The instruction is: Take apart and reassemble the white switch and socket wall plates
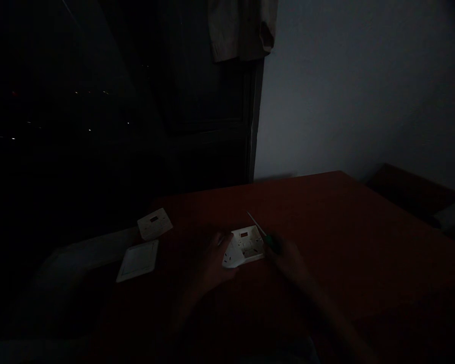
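- Left hand [217, 260] pinches white rectangular plastic box [253, 247], open-faced.
- Right hand [290, 257] clasps green-handled metal screwdriver [272, 243] beside box.
- 2 flat white plastic pieces [138, 260] lie detached, left of box.

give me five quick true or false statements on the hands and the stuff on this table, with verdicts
1. The right hand holds a screwdriver with a green handle. True.
2. The left hand grips the left side of a white box. True.
3. The screwdriver's tip is down inside the white box. False: in the picture it shows past the box's far edge.
4. The tabletop is pale grey. False: it is reddish brown, though the light is very dim.
5. A white piece with a rectangular opening lies to the right of the right hand. False: it lies to the left of the left hand.
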The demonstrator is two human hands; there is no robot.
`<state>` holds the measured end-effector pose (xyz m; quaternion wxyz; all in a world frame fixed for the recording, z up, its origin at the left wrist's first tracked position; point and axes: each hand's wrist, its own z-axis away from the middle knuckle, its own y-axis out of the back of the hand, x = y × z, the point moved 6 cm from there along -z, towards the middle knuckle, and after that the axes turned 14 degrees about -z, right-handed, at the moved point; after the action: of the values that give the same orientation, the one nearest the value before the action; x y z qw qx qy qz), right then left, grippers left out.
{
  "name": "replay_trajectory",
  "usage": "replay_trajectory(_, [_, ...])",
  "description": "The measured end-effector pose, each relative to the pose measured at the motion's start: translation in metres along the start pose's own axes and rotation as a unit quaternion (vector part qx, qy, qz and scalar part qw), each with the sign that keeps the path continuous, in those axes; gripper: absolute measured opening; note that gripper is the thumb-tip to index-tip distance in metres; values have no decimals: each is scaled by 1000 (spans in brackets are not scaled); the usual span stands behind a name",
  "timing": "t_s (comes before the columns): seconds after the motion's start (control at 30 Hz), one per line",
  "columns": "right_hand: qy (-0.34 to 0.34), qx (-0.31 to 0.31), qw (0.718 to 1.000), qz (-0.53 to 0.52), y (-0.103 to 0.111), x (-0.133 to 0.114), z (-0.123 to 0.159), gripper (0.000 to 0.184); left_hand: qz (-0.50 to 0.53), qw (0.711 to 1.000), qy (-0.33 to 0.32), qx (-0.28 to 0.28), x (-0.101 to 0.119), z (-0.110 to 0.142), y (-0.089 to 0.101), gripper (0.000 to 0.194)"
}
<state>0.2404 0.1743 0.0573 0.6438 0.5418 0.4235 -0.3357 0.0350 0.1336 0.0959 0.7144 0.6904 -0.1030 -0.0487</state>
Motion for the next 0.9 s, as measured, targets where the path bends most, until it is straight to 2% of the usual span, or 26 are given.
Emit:
replay_trajectory(0.13, [4, -7, 1000, 3, 7, 4, 1, 38, 20, 1000, 2, -4, 6, 5, -4, 78])
replay_trajectory(0.27, [1, -5, 1000, 11, 17, 5, 11, 41, 15, 999, 30, -5, 3, 11, -12, 79])
replay_trajectory(0.43, [4, 25, 1000, -1, 28, -1, 49, 42, 1, 999, 47, 13, -4, 16, -19, 76])
replay_trajectory(0.5, [-3, -2, 1000, -13, 27, -3, 70, 42, -4, 998, 52, 18, -6, 18, -20, 75])
replay_trajectory(0.63, [29, -99, 994, -28, 17, -5, 104, 47, 5, 998, 52, 30, -7, 21, -19, 77])
replay_trajectory(0.77, [46, -114, 992, -2, 11, 8, 119, 51, 13, 998, 40, 37, -9, 25, -21, 80])
replay_trajectory(0.9, [71, -117, 991, 9, 3, 11, 121, 46, 29, 998, 35, 39, -11, 26, -23, 76])
